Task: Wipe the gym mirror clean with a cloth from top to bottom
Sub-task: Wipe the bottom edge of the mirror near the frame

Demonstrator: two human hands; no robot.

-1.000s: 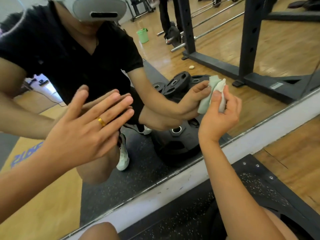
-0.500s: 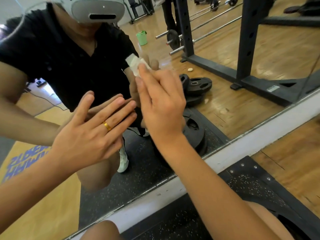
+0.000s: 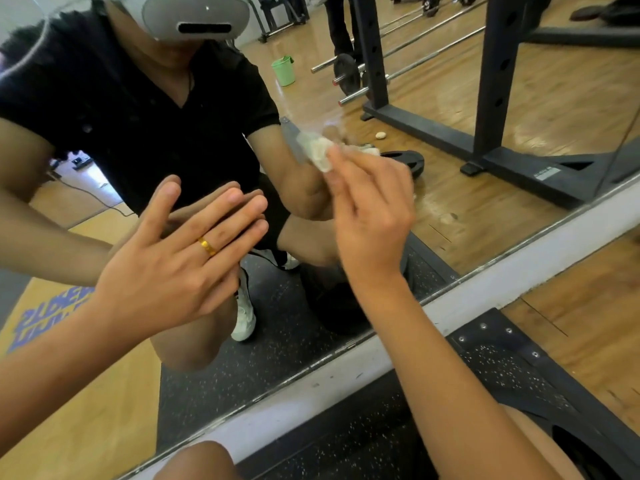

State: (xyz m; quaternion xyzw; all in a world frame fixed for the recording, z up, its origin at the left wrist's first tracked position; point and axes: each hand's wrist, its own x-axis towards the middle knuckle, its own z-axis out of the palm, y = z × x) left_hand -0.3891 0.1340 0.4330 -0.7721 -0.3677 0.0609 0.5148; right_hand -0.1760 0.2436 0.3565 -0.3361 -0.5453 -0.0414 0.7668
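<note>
The cloth (image 3: 320, 153), a blurred wad, sits low on the mirror (image 3: 478, 216), pinched at the fingertips of my right hand (image 3: 372, 209). My left hand (image 3: 173, 268) lies flat on the glass, fingers straight. That palm could smear prints, and the small pinch could slip. The wad's long axis seems to run up-left to down-right.

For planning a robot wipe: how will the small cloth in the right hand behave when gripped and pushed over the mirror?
Probably floppy and light: the cloth is crumpled into a wad that the right hand pinches. It likely squashes against the mirror and slides on smooth glass.
</note>
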